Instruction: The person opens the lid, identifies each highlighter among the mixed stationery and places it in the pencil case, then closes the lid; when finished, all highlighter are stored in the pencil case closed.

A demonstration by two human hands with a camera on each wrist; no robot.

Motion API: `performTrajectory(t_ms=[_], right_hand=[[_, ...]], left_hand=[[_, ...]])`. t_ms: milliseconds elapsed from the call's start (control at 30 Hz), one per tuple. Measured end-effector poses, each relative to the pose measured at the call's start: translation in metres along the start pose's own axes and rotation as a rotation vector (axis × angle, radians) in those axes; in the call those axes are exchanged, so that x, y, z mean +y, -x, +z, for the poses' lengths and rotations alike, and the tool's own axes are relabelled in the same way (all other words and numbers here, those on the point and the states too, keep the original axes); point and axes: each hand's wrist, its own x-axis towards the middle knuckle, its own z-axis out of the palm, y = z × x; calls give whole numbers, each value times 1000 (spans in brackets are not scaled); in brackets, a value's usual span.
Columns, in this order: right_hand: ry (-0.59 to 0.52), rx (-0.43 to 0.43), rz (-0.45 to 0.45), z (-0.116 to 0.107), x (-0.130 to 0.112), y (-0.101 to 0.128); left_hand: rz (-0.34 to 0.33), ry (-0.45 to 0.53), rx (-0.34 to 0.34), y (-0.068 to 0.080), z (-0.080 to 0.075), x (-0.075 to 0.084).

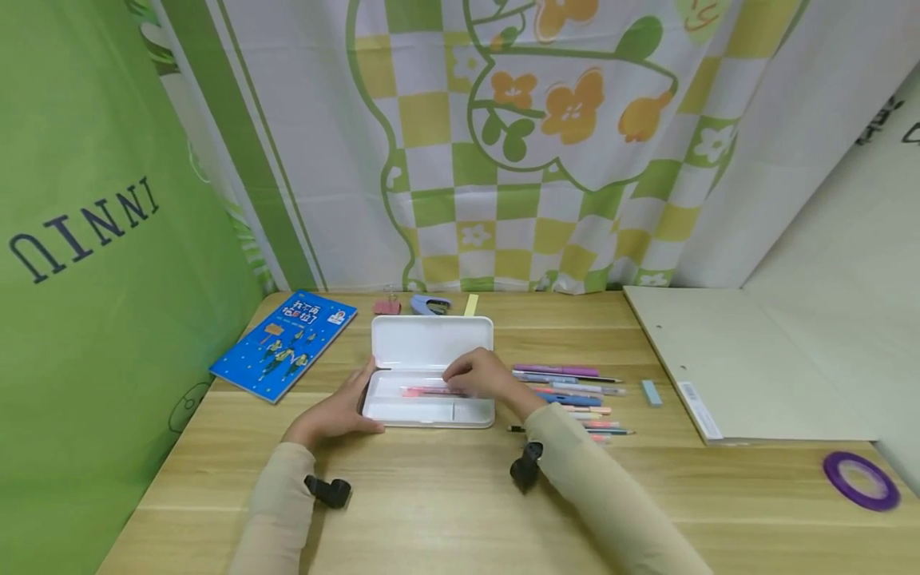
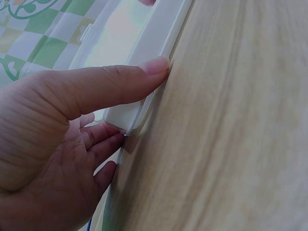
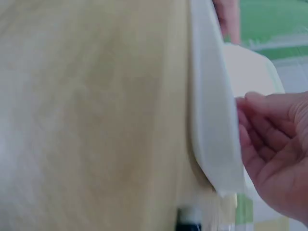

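Observation:
An open white pencil case (image 1: 431, 411) lies in the middle of the wooden table, its lid (image 1: 431, 339) laid back flat. My left hand (image 1: 343, 409) grips the case's left end. In the left wrist view its thumb (image 2: 139, 72) lies along the front edge of the case (image 2: 144, 43), and the other fingers curl round the corner. My right hand (image 1: 470, 375) hovers over the tray and pinches a pink pen (image 1: 427, 391) lying inside it. In the right wrist view the right hand (image 3: 269, 154) has curled fingers beside the case wall (image 3: 211, 120); the pen is hidden there.
Several pens (image 1: 575, 391) lie in a row right of the case, with a small eraser (image 1: 651, 391) beyond. A blue book (image 1: 283, 343) is at the left. A beige folder (image 1: 740, 367) and purple tape roll (image 1: 860, 479) are at the right. A clip (image 1: 386, 305) and stapler (image 1: 430, 303) sit behind.

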Motion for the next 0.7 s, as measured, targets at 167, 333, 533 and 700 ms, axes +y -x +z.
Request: performTrajectory(t_ms=[167,333,533,700], right_hand=[[-189,-33,65,-24,6,7],[-329,-48,83,-54,11,20],[-358,-47,93,-91,31,39],[-181,-15,113,-116,51,53]], left_hand=[[-8,5,2,1,0,1],[-9,5,1,1,0,3],[-11,9,4,1,0,3],[-15,1,7,2,0,3]])
